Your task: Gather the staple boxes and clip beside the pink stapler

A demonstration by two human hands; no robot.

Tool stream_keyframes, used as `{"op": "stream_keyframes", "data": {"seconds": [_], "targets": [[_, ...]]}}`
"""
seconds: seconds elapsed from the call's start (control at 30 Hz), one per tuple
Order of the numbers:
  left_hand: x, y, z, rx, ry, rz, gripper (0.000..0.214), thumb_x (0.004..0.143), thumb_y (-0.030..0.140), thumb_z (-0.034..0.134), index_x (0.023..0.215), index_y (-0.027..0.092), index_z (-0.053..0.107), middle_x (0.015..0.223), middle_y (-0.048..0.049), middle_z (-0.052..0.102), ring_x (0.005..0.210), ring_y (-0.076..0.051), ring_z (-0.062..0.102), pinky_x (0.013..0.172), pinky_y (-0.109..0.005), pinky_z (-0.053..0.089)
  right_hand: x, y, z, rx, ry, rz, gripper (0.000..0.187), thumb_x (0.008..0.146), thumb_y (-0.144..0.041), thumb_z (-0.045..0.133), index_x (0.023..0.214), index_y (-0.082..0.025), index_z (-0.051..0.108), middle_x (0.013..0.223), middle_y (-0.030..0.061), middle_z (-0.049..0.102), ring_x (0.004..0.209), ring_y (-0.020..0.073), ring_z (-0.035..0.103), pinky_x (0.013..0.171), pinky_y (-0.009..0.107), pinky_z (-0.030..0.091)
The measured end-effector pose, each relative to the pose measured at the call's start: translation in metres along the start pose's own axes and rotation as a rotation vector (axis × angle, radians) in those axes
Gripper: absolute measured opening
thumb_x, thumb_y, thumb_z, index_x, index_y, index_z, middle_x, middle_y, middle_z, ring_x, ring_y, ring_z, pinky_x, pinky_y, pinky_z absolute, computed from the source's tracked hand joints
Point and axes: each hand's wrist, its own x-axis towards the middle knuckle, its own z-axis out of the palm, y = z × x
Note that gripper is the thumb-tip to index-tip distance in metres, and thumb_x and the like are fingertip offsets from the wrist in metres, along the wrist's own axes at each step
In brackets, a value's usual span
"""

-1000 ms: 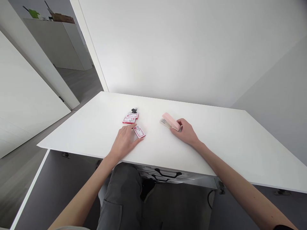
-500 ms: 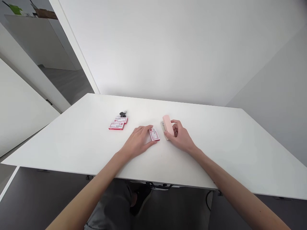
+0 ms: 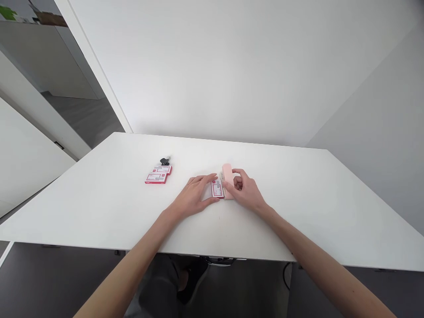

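Left hand [image 3: 194,201] is sliding the small red-and-white box [image 3: 217,190] rightward along the surface, drawing it well away from the two other boxes [image 3: 158,175] it lay near a second ago. Right hand [image 3: 247,192] is bringing the pink stapler [image 3: 227,181] leftward to meet it, turning it from a slant to end-on, pointing away from the person. The gap between box and stapler is closing: apart half a second ago, now side by side, seemingly touching.

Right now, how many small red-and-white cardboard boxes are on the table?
3. One box lies at the left hand's fingertips, against the pink plastic stapler the right hand holds. Two boxes touch farther left, by a black clip. Hands could hide more.
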Motion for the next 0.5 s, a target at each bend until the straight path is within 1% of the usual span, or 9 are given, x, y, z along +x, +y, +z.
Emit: {"op": "stream_keyframes", "data": {"seconds": [0.07, 0.13, 0.2, 0.23, 0.3, 0.4, 0.5], "targets": [[-0.002, 0.001, -0.001, -0.002, -0.008, 0.016, 0.065, 0.098, 0.053, 0.065, 0.155, 0.030, 0.043, 0.155, -0.0085, 0.057, 0.145, -0.032, 0.050, 0.117, -0.054, 0.042, -0.001, -0.002, 0.000, 0.007, 0.005, 0.004, 0.052, 0.090, -0.064, 0.065, 0.124, -0.026, 0.057, 0.064, -0.0065, 0.056, 0.061, 0.0192, 0.055, 0.061, 0.032, 0.044], [-0.003, 0.002, -0.001, 0.007, 0.004, 0.035, 0.072, 0.095, 0.055, 0.068, 0.156, 0.029, 0.041, 0.156, -0.0103, 0.056, 0.145, -0.034, 0.050, 0.117, -0.055, 0.042, -0.001, -0.003, 0.000, 0.014, 0.009, 0.004, 0.051, 0.090, -0.066, 0.064, 0.122, -0.026, 0.058, 0.064, -0.0062, 0.056, 0.060, 0.0187, 0.053, 0.060, 0.032, 0.043], [-0.005, 0.003, -0.001, 0.024, 0.043, 0.046, 0.076, 0.093, 0.058, 0.070, 0.157, 0.029, 0.040, 0.156, -0.0118, 0.055, 0.145, -0.035, 0.050, 0.117, -0.056, 0.043, -0.002, -0.004, -0.001, 0.020, 0.007, 0.000, 0.050, 0.090, -0.067, 0.063, 0.119, -0.026, 0.060, 0.064, -0.0059, 0.057, 0.058, 0.0181, 0.052, 0.060, 0.032, 0.043], [-0.005, 0.004, -0.001, 0.034, 0.075, 0.045, 0.075, 0.094, 0.058, 0.069, 0.156, 0.028, 0.040, 0.156, -0.0120, 0.055, 0.144, -0.034, 0.050, 0.117, -0.056, 0.043, -0.002, -0.004, -0.001, 0.025, 0.003, -0.002, 0.049, 0.091, -0.068, 0.062, 0.117, -0.026, 0.060, 0.063, -0.0058, 0.057, 0.058, 0.0179, 0.051, 0.059, 0.032, 0.043], [-0.007, 0.005, -0.001, 0.057, 0.165, 0.037, 0.063, 0.099, 0.054, 0.063, 0.152, 0.027, 0.043, 0.154, -0.0115, 0.056, 0.143, -0.032, 0.052, 0.117, -0.053, 0.043, -0.001, -0.004, -0.002, 0.036, 0.000, -0.004, 0.047, 0.093, -0.068, 0.059, 0.116, -0.026, 0.060, 0.063, -0.0059, 0.057, 0.058, 0.0180, 0.051, 0.060, 0.032, 0.042], [-0.011, -0.001, -0.005, 0.132, 0.376, -0.010, 0.043, 0.105, 0.042, 0.054, 0.144, 0.027, 0.049, 0.145, -0.0113, 0.061, 0.138, -0.029, 0.054, 0.117, -0.051, 0.042, 0.000, -0.002, -0.005, 0.045, 0.033, 0.012, 0.045, 0.098, -0.068, 0.051, 0.114, -0.027, 0.060, 0.061, -0.0062, 0.053, 0.059, 0.0183, 0.049, 0.060, 0.031, 0.039], [-0.019, -0.016, -0.017, 0.297, 0.564, -0.139, 0.036, 0.103, 0.036, 0.053, 0.137, 0.024, 0.053, 0.142, -0.0146, 0.059, 0.137, -0.033, 0.052, 0.116, -0.055, 0.038, 0.001, -0.001, -0.007, 0.051, 0.080, 0.041, 0.044, 0.102, -0.068, 0.044, 0.110, -0.028, 0.059, 0.061, -0.0064, 0.050, 0.058, 0.0174, 0.045, 0.058, 0.031, 0.035]]}}
